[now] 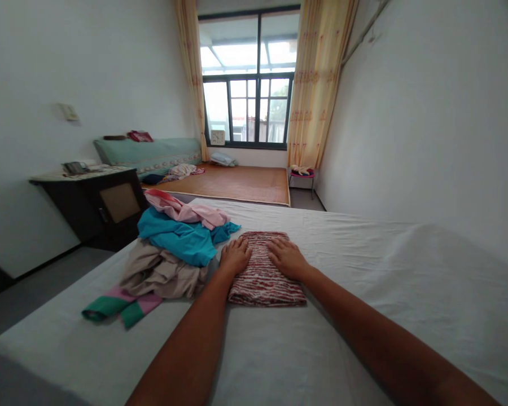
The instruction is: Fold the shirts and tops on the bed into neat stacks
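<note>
A folded garment with red-brown and white stripes lies flat on the white sheet in front of me. My left hand rests on its left edge, fingers stretched out. On the upper right part of the garment lies my right hand, palm down with its fingers spread. Both hands press on the cloth without gripping it. Just left of my left hand is a loose heap: a pink cloth, a bright blue garment, a beige garment and a pink piece with green ends.
Beyond the sheet stands a bed with a brown mat and a pale green headboard. A dark cabinet is at the left. By the curtain stands a small stool. A white wall runs along the right.
</note>
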Available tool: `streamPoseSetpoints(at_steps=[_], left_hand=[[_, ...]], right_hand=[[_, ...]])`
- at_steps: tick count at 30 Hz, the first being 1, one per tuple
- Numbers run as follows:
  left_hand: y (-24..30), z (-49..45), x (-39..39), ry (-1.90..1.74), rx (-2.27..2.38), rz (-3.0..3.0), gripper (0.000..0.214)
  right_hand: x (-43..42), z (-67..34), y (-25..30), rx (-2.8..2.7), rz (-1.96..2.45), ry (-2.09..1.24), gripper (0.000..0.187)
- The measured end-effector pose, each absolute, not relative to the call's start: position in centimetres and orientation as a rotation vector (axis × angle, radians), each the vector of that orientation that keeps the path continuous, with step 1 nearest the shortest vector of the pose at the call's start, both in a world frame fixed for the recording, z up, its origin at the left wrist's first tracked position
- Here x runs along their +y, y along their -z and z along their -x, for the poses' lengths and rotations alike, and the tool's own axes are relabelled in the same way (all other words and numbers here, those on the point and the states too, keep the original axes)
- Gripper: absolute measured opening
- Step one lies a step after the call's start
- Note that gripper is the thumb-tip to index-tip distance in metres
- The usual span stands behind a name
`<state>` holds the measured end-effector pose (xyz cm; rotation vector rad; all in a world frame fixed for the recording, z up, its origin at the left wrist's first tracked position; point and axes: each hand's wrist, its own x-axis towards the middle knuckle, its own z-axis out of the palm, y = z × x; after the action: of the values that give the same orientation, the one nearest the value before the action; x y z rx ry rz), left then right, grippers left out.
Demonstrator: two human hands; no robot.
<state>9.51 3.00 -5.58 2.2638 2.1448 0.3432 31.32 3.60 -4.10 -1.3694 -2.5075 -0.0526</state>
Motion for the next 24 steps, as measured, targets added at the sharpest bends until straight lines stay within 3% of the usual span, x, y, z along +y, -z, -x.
streamPoseSetpoints(at_steps=[6,11,13,16,20,24], left_hand=[[5.6,-8.8,3.5,-0.34,2.111,-2.287,0.048],[5.5,-8.0,3.8,-0.436,2.012,-2.34,0.047],[5.5,-7.9,3.7,-0.463,2.003,-2.359,0.046],[5.4,-8.1,3.5,-0.486,1.999,-2.374,0.045],[5.1,-8.2,3.3,-0.473,2.002,-2.355,0.044],[4.9,-8.3,3.3,-0.483,1.99,-2.36,0.044]], right_hand=[[-0.9,-29.4,3.0,-2.639,1.11,0.058,0.047],[-6.8,-28.4,1.7,-2.798,0.495,-0.245,0.063],[-7.0,-28.9,1.3,-2.777,0.418,-0.35,0.055],[-4.1,-31.1,1.5,-2.551,0.727,-0.349,0.036],[0.7,-35.2,3.8,-2.09,1.32,-0.266,0.046],[1.9,-36.3,5.5,-1.862,1.389,-0.651,0.054]])
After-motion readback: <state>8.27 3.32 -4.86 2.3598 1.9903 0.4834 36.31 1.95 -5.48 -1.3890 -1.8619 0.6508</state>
